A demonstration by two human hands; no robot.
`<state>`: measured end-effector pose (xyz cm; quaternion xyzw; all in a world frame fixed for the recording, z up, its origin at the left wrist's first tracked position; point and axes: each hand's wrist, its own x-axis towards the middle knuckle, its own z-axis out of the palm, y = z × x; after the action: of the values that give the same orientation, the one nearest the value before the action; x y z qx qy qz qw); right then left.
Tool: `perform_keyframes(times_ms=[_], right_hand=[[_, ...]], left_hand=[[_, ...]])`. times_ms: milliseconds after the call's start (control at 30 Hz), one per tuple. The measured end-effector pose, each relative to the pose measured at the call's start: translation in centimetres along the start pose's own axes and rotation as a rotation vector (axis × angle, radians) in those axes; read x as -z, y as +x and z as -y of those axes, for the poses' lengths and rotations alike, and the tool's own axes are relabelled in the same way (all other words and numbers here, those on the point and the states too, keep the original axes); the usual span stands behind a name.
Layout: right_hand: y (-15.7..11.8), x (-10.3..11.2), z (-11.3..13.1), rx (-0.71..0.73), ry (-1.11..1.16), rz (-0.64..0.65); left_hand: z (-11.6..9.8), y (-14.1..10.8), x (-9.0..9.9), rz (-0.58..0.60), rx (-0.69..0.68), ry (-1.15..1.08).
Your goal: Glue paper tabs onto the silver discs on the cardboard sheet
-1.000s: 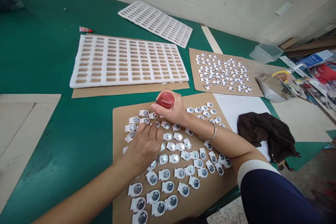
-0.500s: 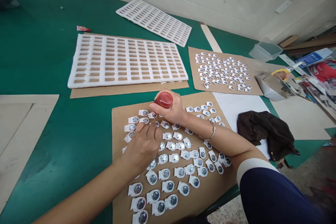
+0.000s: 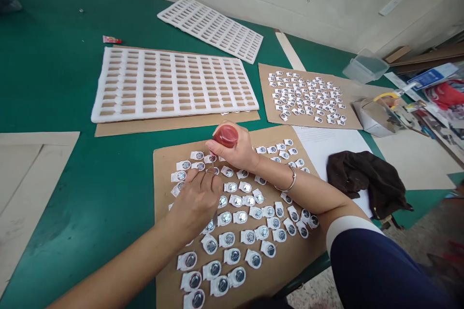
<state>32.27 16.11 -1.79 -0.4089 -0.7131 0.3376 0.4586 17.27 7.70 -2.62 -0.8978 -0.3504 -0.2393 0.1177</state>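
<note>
My right hand (image 3: pixel 239 147) is wrapped round a small red squeeze bottle (image 3: pixel 225 135), tipped so that its thin nozzle points down at the pieces below. Close under it, my left hand (image 3: pixel 199 195) is closed, fingers curled and pressed together over the board. A narrow grey strip (image 3: pixel 216 218) sticks out beneath that hand; what the fingers pinch is hidden. Many white tabs with round shiny metal discs, such as one disc piece (image 3: pixel 232 256), lie in loose rows on the brown cardboard sheet (image 3: pixel 286 277). Both hands cover some of them.
Beyond the board lies a white foam tray (image 3: pixel 170 82) with rows of slots; a second foam tray (image 3: pixel 213 29) is behind it. Another cardboard sheet (image 3: pixel 266 91) carries more disc pieces. At right are a dark brown cloth (image 3: pixel 362 181), a clear plastic box (image 3: pixel 366 66) and an open carton (image 3: pixel 375 118).
The view has shifted very slightly. Both hands and the red bottle stay in nearly the same place over the board.
</note>
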Motion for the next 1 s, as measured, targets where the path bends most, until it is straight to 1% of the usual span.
perform_keyframes(times_ms=[267, 500, 567, 633, 733, 833, 933, 1000], right_hand=[[0.2, 0.1, -0.1, -0.014, 0.012, -0.017], [0.2, 0.3, -0.2, 0.026, -0.021, -0.051], [0.2, 0.3, -0.2, 0.042, -0.026, -0.061], [0.2, 0.3, -0.2, 0.053, -0.036, -0.067], [0.2, 0.3, -0.2, 0.08, -0.063, -0.073], [0.3, 0.3, -0.1, 0.107, -0.084, -0.063], [0.2, 0.4, -0.1, 0.119, -0.108, -0.052], [0.2, 0.5, -0.1, 0.128, -0.114, -0.049]], left_hand=[[0.0, 0.0, 0.1, 0.025, -0.012, 0.005], [0.1, -0.1, 0.0, 0.0, -0.005, 0.016], [0.2, -0.2, -0.1, 0.014, 0.015, -0.006], [0.6, -0.3, -0.1, 0.047, 0.037, -0.078], [1.5, -0.3, 0.2, 0.07, 0.097, -0.26], [2.6, 0.1, 0.6, 0.075, 0.219, -0.436], [3.3, 0.3, 0.9, 0.074, 0.341, -0.551], [3.5, 0.2, 0.9, 0.069, 0.389, -0.592]])
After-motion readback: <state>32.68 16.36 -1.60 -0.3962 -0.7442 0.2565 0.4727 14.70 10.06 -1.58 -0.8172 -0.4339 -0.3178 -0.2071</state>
